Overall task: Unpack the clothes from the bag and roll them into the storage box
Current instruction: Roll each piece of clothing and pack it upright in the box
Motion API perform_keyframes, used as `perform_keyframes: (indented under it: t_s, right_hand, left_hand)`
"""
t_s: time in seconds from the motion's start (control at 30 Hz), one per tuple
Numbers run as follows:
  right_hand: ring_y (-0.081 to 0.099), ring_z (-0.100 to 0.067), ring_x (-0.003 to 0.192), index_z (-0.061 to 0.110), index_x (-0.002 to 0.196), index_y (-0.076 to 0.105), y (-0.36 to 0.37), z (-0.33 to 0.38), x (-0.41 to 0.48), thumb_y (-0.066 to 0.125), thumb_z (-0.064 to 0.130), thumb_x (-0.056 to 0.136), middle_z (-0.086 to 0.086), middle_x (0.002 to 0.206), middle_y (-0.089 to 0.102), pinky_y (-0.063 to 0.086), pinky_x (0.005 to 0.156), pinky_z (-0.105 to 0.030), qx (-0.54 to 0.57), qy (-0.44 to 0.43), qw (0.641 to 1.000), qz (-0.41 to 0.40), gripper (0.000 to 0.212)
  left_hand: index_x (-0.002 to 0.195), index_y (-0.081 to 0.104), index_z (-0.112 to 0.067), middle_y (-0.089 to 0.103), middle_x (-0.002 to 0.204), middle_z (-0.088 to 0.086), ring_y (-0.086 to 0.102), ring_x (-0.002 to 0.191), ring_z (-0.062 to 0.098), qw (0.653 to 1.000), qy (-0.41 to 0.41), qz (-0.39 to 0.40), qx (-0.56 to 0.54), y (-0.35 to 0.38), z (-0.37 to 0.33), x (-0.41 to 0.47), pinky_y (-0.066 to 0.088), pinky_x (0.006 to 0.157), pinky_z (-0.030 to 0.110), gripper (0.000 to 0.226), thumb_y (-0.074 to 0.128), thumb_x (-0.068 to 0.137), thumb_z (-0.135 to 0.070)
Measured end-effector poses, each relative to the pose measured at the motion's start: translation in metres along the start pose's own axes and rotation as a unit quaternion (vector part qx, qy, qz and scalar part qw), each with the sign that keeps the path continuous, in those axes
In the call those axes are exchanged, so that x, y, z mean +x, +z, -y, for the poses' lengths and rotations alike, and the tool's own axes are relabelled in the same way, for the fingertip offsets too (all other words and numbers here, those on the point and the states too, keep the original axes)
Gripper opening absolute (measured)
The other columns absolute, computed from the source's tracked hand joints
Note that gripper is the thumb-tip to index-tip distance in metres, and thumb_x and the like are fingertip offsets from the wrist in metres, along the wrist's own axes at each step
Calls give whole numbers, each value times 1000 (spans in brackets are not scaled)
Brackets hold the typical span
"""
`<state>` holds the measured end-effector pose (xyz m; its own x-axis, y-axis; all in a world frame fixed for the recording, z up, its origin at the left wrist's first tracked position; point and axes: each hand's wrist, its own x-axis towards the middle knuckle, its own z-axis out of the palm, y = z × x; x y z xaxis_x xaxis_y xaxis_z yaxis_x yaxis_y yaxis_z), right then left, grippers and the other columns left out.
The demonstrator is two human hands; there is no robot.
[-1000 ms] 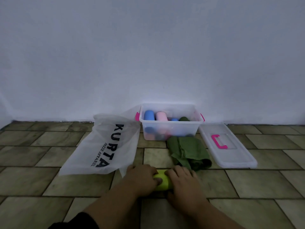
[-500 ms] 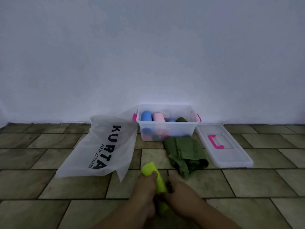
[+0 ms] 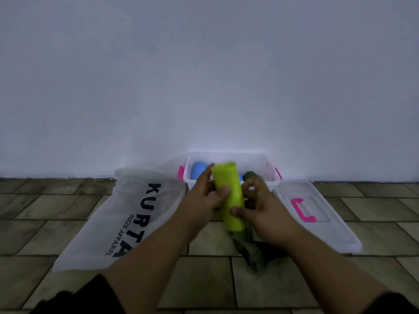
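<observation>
**Seating the lime roll in the box without letting it loosen**

The lime-green roll [image 3: 229, 196] is off the floor [image 3: 68, 207], held nearly upright and tilted a little, just in front of the open storage box [image 3: 268, 169]. Both hands grasp it. The left hand [image 3: 201, 200] wraps the upper half, with its thumb across the front and its fingers [image 3: 208, 177] behind. The right hand [image 3: 263, 209] pinches the lower half with the thumb pressed on the cloth and the other fingers curled.

The box already holds a blue roll [image 3: 197, 169] at its left and a dark green roll [image 3: 249, 175] toward its right. The free slot appears to lie between them, though the lime roll hides it.

To do this step well, the person should keep the loose outer edge of the cloth trapped under a thumb until the neighbouring rolls can pin it. The roll should go in end-first, standing like the others, and be pressed snug against the blue one. One hand should let go only after the other has it seated.

An unrolled dark green garment [image 3: 251, 252] lies on the floor below the hands, likely next. The bag [image 3: 127, 214] lies flat to the left, and the lid [image 3: 322, 225] rests to the right of the box.
</observation>
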<state>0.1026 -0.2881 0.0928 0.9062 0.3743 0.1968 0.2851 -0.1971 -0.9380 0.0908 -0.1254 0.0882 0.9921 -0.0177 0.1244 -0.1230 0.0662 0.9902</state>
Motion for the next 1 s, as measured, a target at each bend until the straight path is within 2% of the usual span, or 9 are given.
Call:
perform_keyframes:
  t_s: [0.07, 0.13, 0.2, 0.33, 0.4, 0.5, 0.6, 0.7, 1.0]
  right_hand:
    - [67, -25, 78, 22, 93, 38, -12, 6, 35, 72, 0, 77, -11, 90, 66, 56, 64, -42, -43, -32, 995, -88, 44]
    - [65, -14, 69, 22, 97, 35, -24, 7, 74, 72, 8, 78, -5, 87, 64, 53, 56, -31, -112, -31, 979, -169, 44]
    - [59, -15, 67, 19, 102, 33, -34, 2, 111, 69, 16, 80, -6, 89, 62, 46, 55, -30, -185, 32, 963, -195, 42]
    - [56, -33, 108, 0, 128, 33, -35, -20, 159, 67, 18, 82, -21, 121, 55, 44, 79, -34, -317, 232, 917, -72, 59]
    - [53, -33, 118, -2, 131, 43, -24, -28, 171, 69, 23, 83, -20, 130, 53, 45, 89, -33, -387, 263, 883, 21, 60]
    - [59, -31, 101, 0, 120, 57, -12, -37, 186, 69, 28, 83, -19, 116, 60, 45, 79, -32, -396, 283, 869, 90, 48]
    - [58, -32, 85, -4, 118, 54, -11, -45, 192, 72, 20, 80, -22, 105, 58, 48, 77, -37, -284, 347, 888, 101, 48]
    - [58, -29, 75, -4, 118, 56, -13, -50, 195, 70, 23, 82, -21, 100, 58, 46, 74, -35, -316, 351, 873, 125, 47]
    - [58, -27, 97, 6, 117, 63, -18, -53, 191, 68, 36, 82, -13, 122, 60, 45, 84, -33, -425, 304, 838, 154, 46]
  left_hand:
    - [149, 23, -22, 44, 145, 1, 43, 131, 14, 985, -2, -25, 169, -11, -9, 37, 34, 102, 27, 72, 61, 89, -34]
    - [151, 12, -13, 27, 155, 7, 27, 141, 22, 919, -43, -78, 385, -26, -3, 69, 25, 111, 32, 86, 60, 87, -45]
    - [150, 9, -5, 20, 155, 15, 22, 141, 30, 859, -115, -87, 492, -35, 7, 90, 25, 113, 43, 94, 58, 85, -52]
    - [147, 11, -1, 20, 151, 19, 24, 138, 34, 846, -152, -79, 504, -44, 31, 114, 28, 111, 48, 98, 59, 81, -56]
    - [149, 1, -2, 9, 156, 18, 13, 143, 32, 842, -157, -66, 512, -48, 38, 118, 21, 114, 48, 105, 56, 81, -59]
    - [150, -4, -5, 6, 158, 14, 11, 144, 31, 845, -156, -57, 509, -51, 43, 119, 21, 114, 51, 107, 56, 81, -61]
    - [149, -7, -6, 1, 159, 13, 8, 145, 31, 840, -154, -55, 517, -51, 44, 119, 19, 115, 52, 107, 55, 81, -61]
    - [149, -11, -7, -4, 160, 13, 1, 146, 29, 835, -160, -50, 524, -51, 44, 120, 15, 116, 51, 107, 53, 82, -62]
    - [149, -11, -10, -5, 160, 12, 1, 146, 30, 831, -174, -54, 526, -51, 45, 121, 16, 116, 53, 107, 52, 81, -64]
